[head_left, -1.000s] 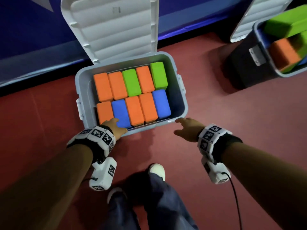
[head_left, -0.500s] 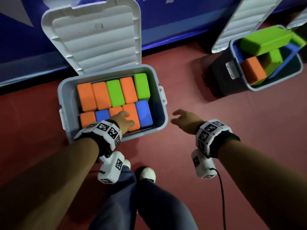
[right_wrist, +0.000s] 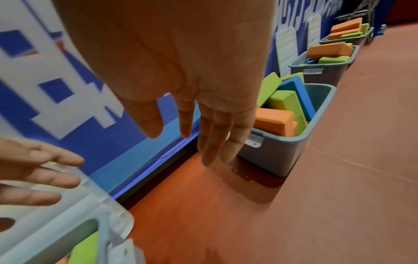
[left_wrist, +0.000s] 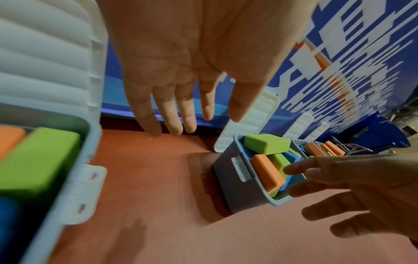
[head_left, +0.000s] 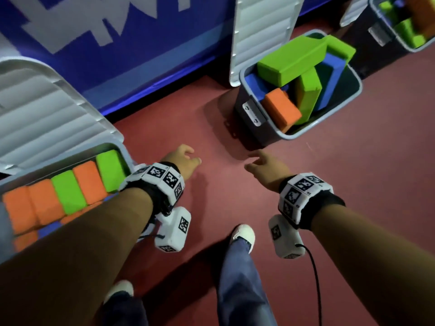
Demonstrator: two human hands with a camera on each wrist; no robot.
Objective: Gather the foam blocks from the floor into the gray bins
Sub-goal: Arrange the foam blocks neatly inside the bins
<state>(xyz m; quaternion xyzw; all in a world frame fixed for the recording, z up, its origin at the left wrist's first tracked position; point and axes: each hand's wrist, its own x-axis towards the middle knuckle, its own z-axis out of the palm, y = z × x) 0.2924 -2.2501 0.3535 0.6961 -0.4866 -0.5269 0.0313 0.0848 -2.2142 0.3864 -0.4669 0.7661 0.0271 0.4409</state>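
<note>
step: between bins, none in hand; next likely reach toward second gray bin at 1 o'clock, blocks jumbled above rim | packed gray bin at 9 o'clock, foam blocks in tidy rows | left hand, right hand: fingers relaxed, empty, over floor

The red floor is being viewed steeply downward from head height; the loosely filled gray plastic bin is being shared by both close, forward-facing wrist views.
</note>
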